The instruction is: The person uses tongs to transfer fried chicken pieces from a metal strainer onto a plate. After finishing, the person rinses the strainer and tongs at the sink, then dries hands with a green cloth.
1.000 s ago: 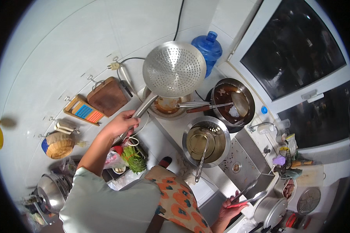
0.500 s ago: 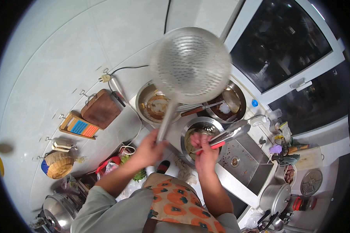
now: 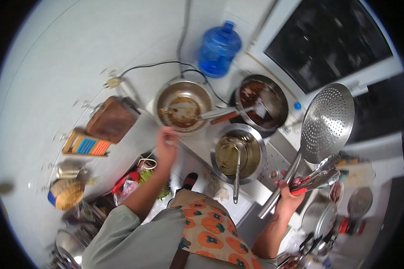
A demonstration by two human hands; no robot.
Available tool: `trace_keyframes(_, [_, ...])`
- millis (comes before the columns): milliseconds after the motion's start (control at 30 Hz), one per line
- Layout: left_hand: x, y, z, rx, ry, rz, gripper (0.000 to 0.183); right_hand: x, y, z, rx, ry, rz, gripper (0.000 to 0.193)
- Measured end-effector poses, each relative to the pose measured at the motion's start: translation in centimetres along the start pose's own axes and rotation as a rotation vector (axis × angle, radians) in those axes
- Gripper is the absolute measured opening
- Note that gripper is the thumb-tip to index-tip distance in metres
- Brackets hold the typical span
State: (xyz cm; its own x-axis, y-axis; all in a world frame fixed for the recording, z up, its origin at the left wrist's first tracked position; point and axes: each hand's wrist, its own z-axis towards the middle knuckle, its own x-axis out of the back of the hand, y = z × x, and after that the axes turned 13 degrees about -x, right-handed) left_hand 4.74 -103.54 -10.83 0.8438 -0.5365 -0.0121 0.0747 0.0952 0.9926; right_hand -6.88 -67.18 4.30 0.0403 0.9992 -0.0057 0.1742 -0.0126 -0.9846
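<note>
In my right hand (image 3: pixel 287 199) are a large perforated steel skimmer (image 3: pixel 328 123) and metal tongs (image 3: pixel 318 180) with red grips. The skimmer's long handle slants down past my fingers, its round head raised toward the window. My left hand (image 3: pixel 167 140), smeared by motion, is just in front of a steel basin (image 3: pixel 197 92) with brown residue inside; its fingers are not clear. Between my hands stands a steel bowl (image 3: pixel 259 163) of yellowish liquid, with a ladle (image 3: pixel 237 177) resting in it, handle toward me.
A dark pan (image 3: pixel 280 92) holds brown liquid, with a brown-handled utensil (image 3: pixel 224 118) reaching across its edge. Behind stands a blue water jug (image 3: pixel 217 51). A cutting board (image 3: pixel 112 119) and a grater (image 3: pixel 87 144) hang on the left wall. A lidded pot (image 3: pixel 318 219) stands at the right.
The skimmer has passed from my left hand to my right, swinging from the middle to the right. My right hand and the tongs moved right and nearer. My left hand moved forward.
</note>
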Motion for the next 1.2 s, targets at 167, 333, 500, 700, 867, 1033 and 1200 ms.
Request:
trace_keyframes(167, [5.8,-15.1,8.4,0.629,0.063,-0.445,0.042,11.6,3.4,-1.7,-0.071,0.262,-0.161,0.045])
trace_keyframes(333, [5.3,-15.3,8.6,0.465,0.092,-0.424,0.018,18.7,7.0,-4.8,-0.199,0.318,-0.195,0.042])
trace_keyframes(500, [6.4,-8.9,1.3,0.311,0.285,-0.190,0.012,23.7,9.4,-6.2,-0.366,0.301,-0.207,0.039])
trace_keyframes(700, [6.1,4.2,-12.4,0.149,0.470,-0.094,0.024,30.2,11.0,-5.5,-0.428,0.283,-0.301,0.045])
trace_keyframes(867, [-1.3,13.4,-18.8,-0.138,0.525,0.004,0.021,38.1,8.7,-3.0,-0.497,0.155,-0.279,0.044])
trace_keyframes(1033, [-14.3,19.3,-25.1,-0.078,0.291,-0.225,0.019,47.5,3.5,-1.1,-0.465,-0.102,-0.086,0.049])
trace_keyframes(1200, [-28.7,15.3,-30.8,0.293,-0.058,-0.255,0.023,55.1,-1.2,0.5,-0.546,-0.323,0.089,0.056])
